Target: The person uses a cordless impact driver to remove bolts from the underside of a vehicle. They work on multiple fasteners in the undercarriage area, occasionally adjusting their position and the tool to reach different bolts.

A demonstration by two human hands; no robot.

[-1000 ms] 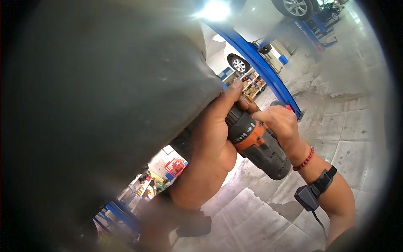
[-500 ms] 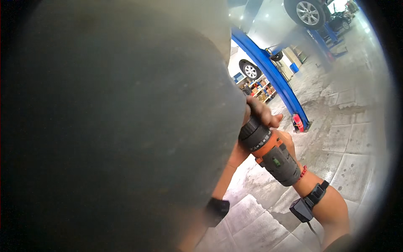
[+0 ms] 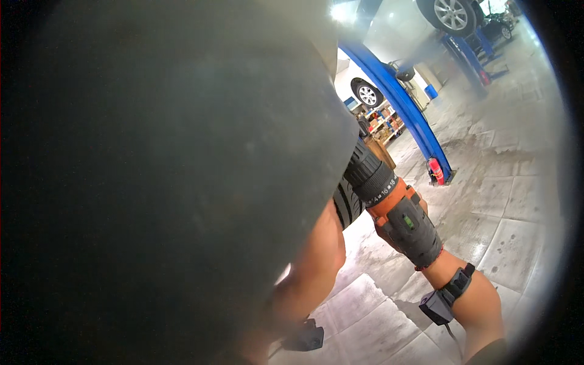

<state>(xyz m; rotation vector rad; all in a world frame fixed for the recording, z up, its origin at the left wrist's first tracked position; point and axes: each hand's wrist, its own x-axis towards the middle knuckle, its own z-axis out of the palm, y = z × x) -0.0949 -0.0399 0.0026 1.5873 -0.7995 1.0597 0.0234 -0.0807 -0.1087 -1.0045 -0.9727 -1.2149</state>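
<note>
A cordless drill (image 3: pixel 401 213), black and orange with a numbered collar, points up and left. My right hand (image 3: pixel 423 204) is closed round its handle, mostly hidden behind the drill body. The drill's front end goes out of sight behind a big, blurred dark panel (image 3: pixel 201 182) close to the camera. Beside the chuck a strip of black tyre tread (image 3: pixel 348 204) shows. My left hand (image 3: pixel 331 240) is low by the tyre, its fingers hidden behind the panel, so I cannot make out what they touch.
A blue lift post (image 3: pixel 401 100) stands beyond the drill, with a red fire extinguisher (image 3: pixel 436 171) at its foot. Farther off are a white car's wheel (image 3: pixel 368 94), shelves with boxes (image 3: pixel 384 121), and a raised car's wheel (image 3: pixel 453 13). Pale tiles cover the floor (image 3: pixel 511 243).
My left hand has come away from the drill's front end, moving down and left. The tyre tread now shows there. The drill remains in my right hand, tilted slightly differently.
</note>
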